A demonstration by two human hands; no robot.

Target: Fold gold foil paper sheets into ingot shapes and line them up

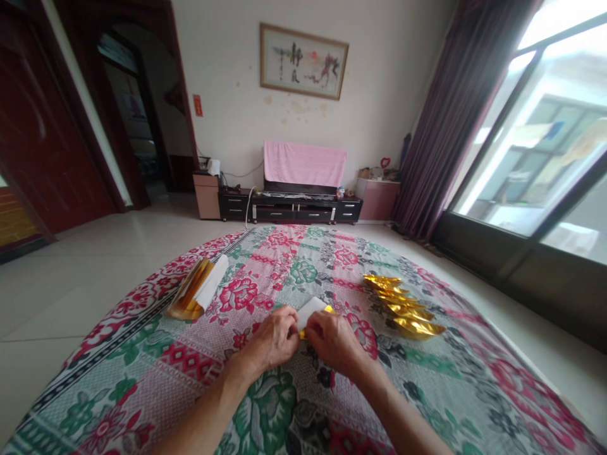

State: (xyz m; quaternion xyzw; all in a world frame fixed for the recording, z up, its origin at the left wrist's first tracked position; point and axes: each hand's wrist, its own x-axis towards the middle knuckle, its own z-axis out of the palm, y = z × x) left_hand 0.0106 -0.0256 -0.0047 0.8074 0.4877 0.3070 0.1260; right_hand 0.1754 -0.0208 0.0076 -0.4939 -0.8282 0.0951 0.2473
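Observation:
My left hand (279,335) and my right hand (331,338) meet at the middle of the bed-like surface, both with fingers closed on one sheet of gold foil paper (311,309). Its white side faces up, and gold shows along its right edge and between the hands. The near edge is partly hidden by my fingers. To the right lies a row of several folded gold paper ingots (403,306). Off to the left sits a stack of gold paper (192,294) with a white sheet or wrapper (213,284) on its right side.
A flowered cloth (265,411) in red, green and grey covers the rounded surface under my hands. Beyond it, a low black cabinet (294,208) carries something draped with a pink cloth (305,163). Purple curtains (436,126) and a window stand at right, a red door (42,120) at left.

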